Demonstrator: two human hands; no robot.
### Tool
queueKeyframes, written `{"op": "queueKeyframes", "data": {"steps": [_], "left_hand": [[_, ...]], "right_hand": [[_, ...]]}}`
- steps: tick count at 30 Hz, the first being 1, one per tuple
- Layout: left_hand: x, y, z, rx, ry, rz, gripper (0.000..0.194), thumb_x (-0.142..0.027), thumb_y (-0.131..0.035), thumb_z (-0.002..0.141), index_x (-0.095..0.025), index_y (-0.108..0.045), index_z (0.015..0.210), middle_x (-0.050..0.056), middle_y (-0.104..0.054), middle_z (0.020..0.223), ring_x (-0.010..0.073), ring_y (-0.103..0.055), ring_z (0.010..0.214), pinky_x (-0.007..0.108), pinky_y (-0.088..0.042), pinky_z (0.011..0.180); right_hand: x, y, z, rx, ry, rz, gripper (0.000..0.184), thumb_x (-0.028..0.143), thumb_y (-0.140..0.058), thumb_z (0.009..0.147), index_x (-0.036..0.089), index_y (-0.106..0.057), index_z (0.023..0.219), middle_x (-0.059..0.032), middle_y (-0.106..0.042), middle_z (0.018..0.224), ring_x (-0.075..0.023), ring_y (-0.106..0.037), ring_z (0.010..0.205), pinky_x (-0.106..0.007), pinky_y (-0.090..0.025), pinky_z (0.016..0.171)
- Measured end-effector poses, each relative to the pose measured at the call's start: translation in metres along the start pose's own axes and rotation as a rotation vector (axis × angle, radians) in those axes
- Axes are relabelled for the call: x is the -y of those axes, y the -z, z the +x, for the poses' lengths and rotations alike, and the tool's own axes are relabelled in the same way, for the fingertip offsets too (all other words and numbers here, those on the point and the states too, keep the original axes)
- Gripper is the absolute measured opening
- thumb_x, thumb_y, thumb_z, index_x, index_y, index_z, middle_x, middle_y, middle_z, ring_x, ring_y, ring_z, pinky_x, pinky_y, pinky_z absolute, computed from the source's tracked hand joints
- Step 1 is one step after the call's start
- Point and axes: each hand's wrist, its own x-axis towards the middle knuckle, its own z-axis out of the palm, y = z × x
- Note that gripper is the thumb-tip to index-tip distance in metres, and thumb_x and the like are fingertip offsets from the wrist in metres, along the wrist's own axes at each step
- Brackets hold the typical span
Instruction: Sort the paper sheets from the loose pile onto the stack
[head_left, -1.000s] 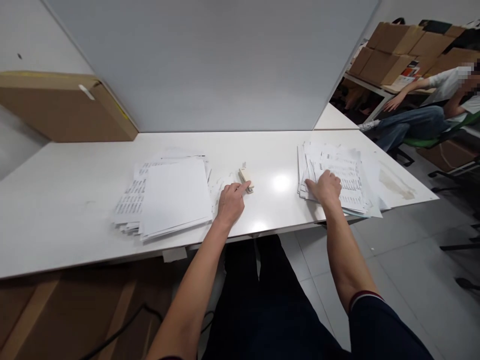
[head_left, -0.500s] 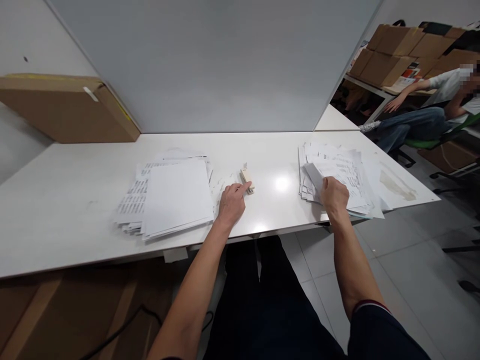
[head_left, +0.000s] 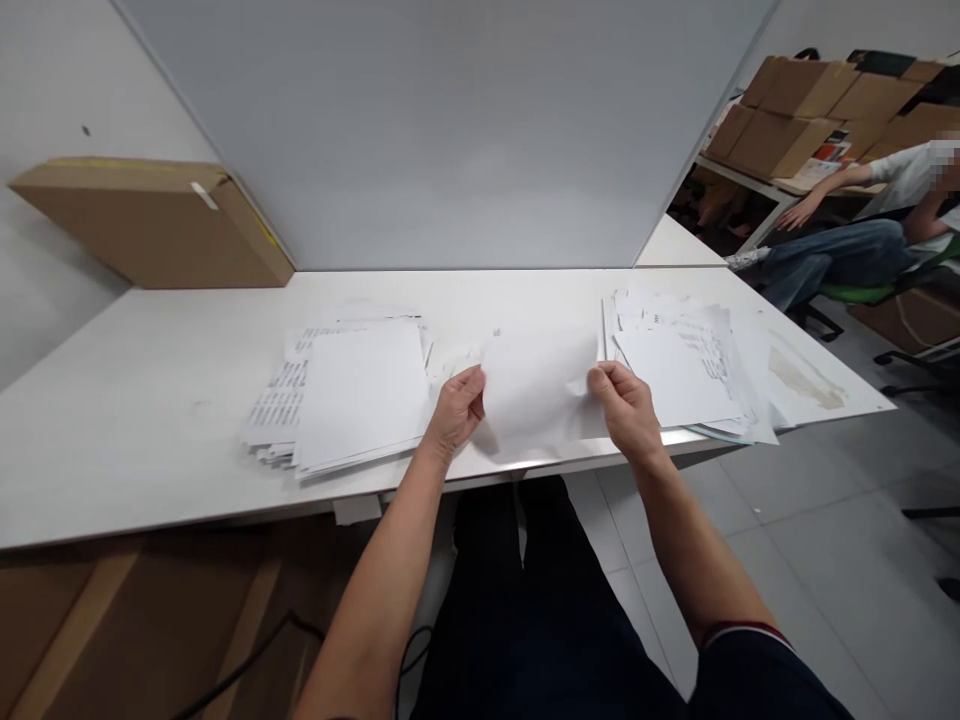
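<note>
Between my hands a white sheet of paper [head_left: 540, 385] is held up above the desk; whether it is one sheet or more I cannot tell. My left hand [head_left: 456, 408] pinches its left edge, and my right hand [head_left: 626, 405] grips the right edge. The stapler is hidden, apparently behind the paper. To the left lies a stack of papers [head_left: 364, 395], with a blank sheet on top and printed pages jutting out. Another loose pile of papers [head_left: 679, 375], partly printed, lies just beyond my right hand.
A white desk [head_left: 172, 400] runs across the view, backed by a grey panel [head_left: 465, 130]. A cardboard box [head_left: 157, 225] leans at the back left. On the right sits a person [head_left: 847, 230] on a green chair, near stacked cardboard boxes [head_left: 780, 110].
My right hand has brought the paper leftward from the right pile to the middle. My left hand has let go of the stapler and taken the paper's left edge.
</note>
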Motion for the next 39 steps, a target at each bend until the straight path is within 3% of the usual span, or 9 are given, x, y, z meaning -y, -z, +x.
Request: {"op": "queueKeyframes", "data": {"steps": [9, 15, 20, 23, 26, 29, 32, 35, 39], "left_hand": [[0.002, -0.009, -0.002, 0.06, 0.103, 0.051, 0.033, -0.034, -0.073, 0.064, -0.013, -0.067, 0.088, 0.007, -0.071, 0.083, 0.0218, -0.066, 0.08, 0.034, -0.053, 0.073], [0.005, -0.01, 0.0, -0.035, 0.054, 0.072, 0.038, -0.035, -0.075, 0.06, -0.011, -0.068, 0.089, 0.009, -0.071, 0.085, 0.0256, -0.065, 0.086, 0.037, -0.052, 0.077], [0.005, -0.01, 0.0, -0.027, 0.118, 0.128, 0.04, -0.036, -0.075, 0.06, -0.01, -0.067, 0.089, 0.01, -0.071, 0.082, 0.0272, -0.064, 0.087, 0.037, -0.053, 0.075], [0.007, -0.009, 0.0, -0.036, 0.096, 0.114, 0.041, -0.036, -0.075, 0.06, -0.011, -0.067, 0.092, 0.01, -0.071, 0.084, 0.0267, -0.064, 0.088, 0.038, -0.052, 0.077], [0.008, -0.008, 0.001, -0.053, 0.074, 0.084, 0.042, -0.036, -0.075, 0.06, -0.013, -0.066, 0.093, 0.009, -0.071, 0.087, 0.0259, -0.064, 0.089, 0.038, -0.051, 0.079], [0.009, -0.007, 0.001, -0.062, 0.098, 0.068, 0.042, -0.036, -0.076, 0.059, -0.012, -0.066, 0.092, 0.009, -0.071, 0.086, 0.0261, -0.064, 0.088, 0.039, -0.051, 0.08], [0.007, -0.009, 0.0, -0.068, 0.102, 0.053, 0.04, -0.036, -0.076, 0.059, -0.013, -0.066, 0.09, 0.009, -0.071, 0.085, 0.0258, -0.065, 0.087, 0.039, -0.05, 0.081], [0.006, -0.009, 0.0, -0.084, 0.095, 0.032, 0.038, -0.037, -0.076, 0.059, -0.013, -0.065, 0.087, 0.008, -0.071, 0.084, 0.0248, -0.065, 0.086, 0.038, -0.05, 0.081], [0.007, -0.008, 0.002, -0.062, 0.112, 0.005, 0.037, -0.043, -0.072, 0.063, -0.012, -0.065, 0.082, 0.009, -0.071, 0.081, 0.0249, -0.064, 0.089, 0.039, -0.049, 0.084]], "right_hand": [[-0.014, 0.03, 0.012, 0.286, -0.159, -0.182, 0.036, 0.05, -0.046, 0.082, 0.017, -0.06, 0.077, -0.0014, -0.056, 0.069, -0.0123, -0.049, 0.06, -0.023, -0.037, 0.053], [-0.058, 0.053, 0.053, -0.172, -0.284, -0.968, 0.041, 0.043, -0.049, 0.081, 0.009, -0.061, 0.099, -0.0189, -0.06, 0.101, -0.0283, -0.052, 0.097, -0.036, -0.04, 0.076], [-0.082, 0.065, 0.068, -0.012, -0.354, -1.227, 0.036, 0.031, -0.038, 0.086, 0.008, -0.065, 0.092, -0.0199, -0.063, 0.092, -0.0278, -0.056, 0.088, -0.035, -0.039, 0.072], [-0.073, 0.064, 0.064, -0.027, -0.331, -1.259, 0.036, 0.023, -0.031, 0.087, 0.009, -0.065, 0.089, -0.0193, -0.063, 0.087, -0.0262, -0.057, 0.083, -0.034, -0.038, 0.068], [-0.049, 0.059, 0.053, -0.187, -0.116, -1.189, 0.032, 0.025, -0.033, 0.088, 0.011, -0.062, 0.09, -0.0139, -0.061, 0.082, -0.0228, -0.055, 0.077, -0.031, -0.036, 0.063], [-0.016, 0.052, 0.04, -0.491, 0.199, -0.823, 0.03, 0.034, -0.032, 0.091, 0.017, -0.057, 0.09, -0.0045, -0.054, 0.071, -0.0171, -0.051, 0.068, -0.028, -0.035, 0.058], [0.007, 0.043, 0.032, -0.667, 0.326, -0.368, 0.031, 0.041, -0.029, 0.092, 0.02, -0.05, 0.084, 0.0009, -0.045, 0.066, -0.0136, -0.046, 0.062, -0.026, -0.034, 0.056], [0.005, 0.028, 0.031, -0.39, 0.232, -0.253, 0.029, 0.043, -0.036, 0.089, 0.02, -0.049, 0.075, 0.0024, -0.043, 0.062, -0.0122, -0.042, 0.058, -0.025, -0.032, 0.053], [-0.021, 0.006, 0.03, -0.065, 0.059, -0.445, 0.025, 0.039, -0.04, 0.086, 0.02, -0.051, 0.073, 0.0012, -0.048, 0.061, -0.0132, -0.044, 0.058, -0.025, -0.031, 0.054]]}}
